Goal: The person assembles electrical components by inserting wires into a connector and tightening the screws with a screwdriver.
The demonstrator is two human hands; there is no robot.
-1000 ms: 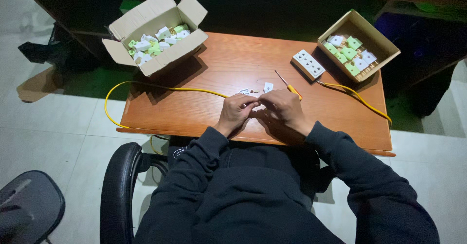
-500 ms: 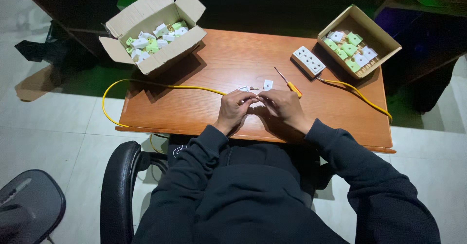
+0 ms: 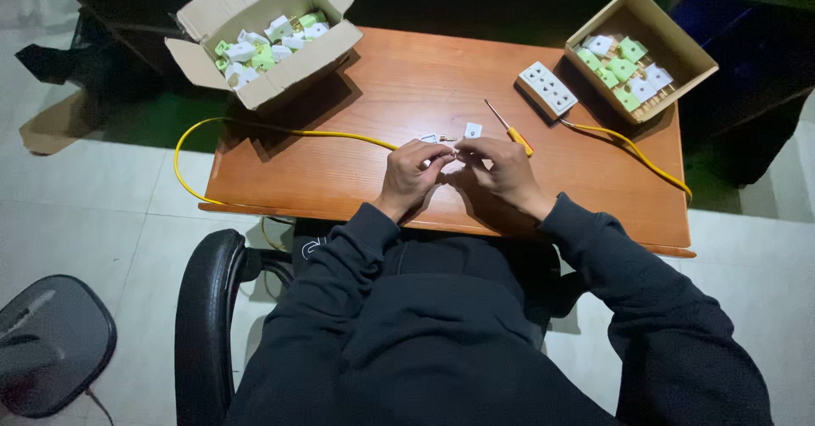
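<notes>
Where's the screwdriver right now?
The screwdriver lies on the table just beyond the right hand, between it and the white power strip.

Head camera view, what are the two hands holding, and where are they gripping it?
Both the left hand and right hand pinch a small white part between their fingertips, at the yellow cable end. The exact grip spot is too small to tell.

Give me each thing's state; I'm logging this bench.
Left hand: closed on a small white part, at the yellow cable's end.
Right hand: pinching the same part.
Left box: flaps open, holds plugs.
Right box: open, holds plugs.
Screwdriver: lying untouched.
Socket strip: flat on table.
</notes>
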